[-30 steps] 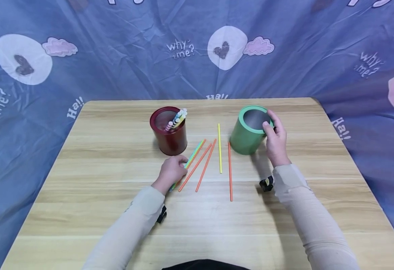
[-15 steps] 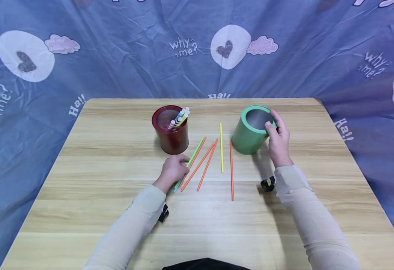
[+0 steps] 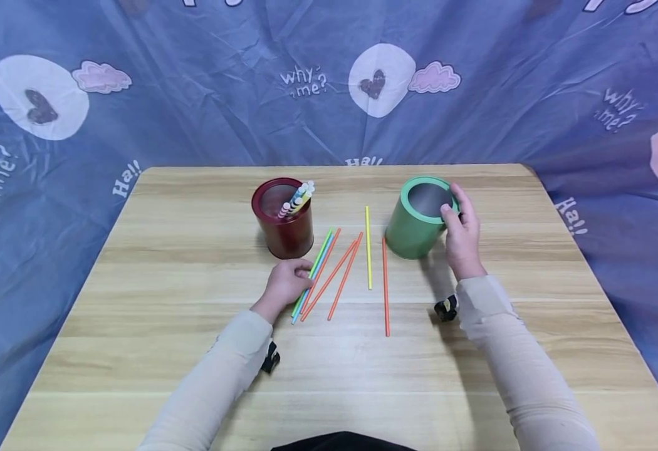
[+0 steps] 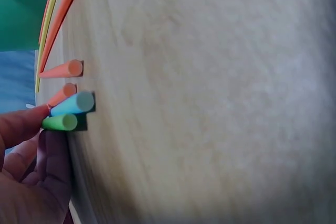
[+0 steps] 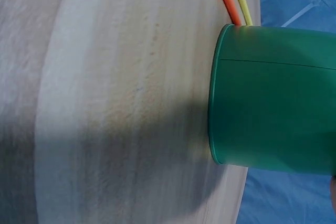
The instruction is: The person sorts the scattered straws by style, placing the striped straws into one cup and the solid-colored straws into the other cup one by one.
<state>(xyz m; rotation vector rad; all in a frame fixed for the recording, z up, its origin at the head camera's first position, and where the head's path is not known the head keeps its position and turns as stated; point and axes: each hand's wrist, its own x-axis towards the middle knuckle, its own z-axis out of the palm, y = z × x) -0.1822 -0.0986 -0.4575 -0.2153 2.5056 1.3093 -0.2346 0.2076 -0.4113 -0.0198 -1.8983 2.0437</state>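
Left hand (image 3: 286, 285) (the nearer one) has thumb and fingers curled round the green straw (image 4: 64, 123), just left of the blue straw (image 4: 79, 102), long axis running away and rightward, green can (image 3: 410, 235) farther off right, right hand (image 3: 462, 235) clamped on its rim.

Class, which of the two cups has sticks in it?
The dark red cup: sticks lean against its rim, while none show inside the green cup.

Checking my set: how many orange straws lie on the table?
4: one beside the blue straw, a second and third right of it, the last by the green cup; none seems hidden.
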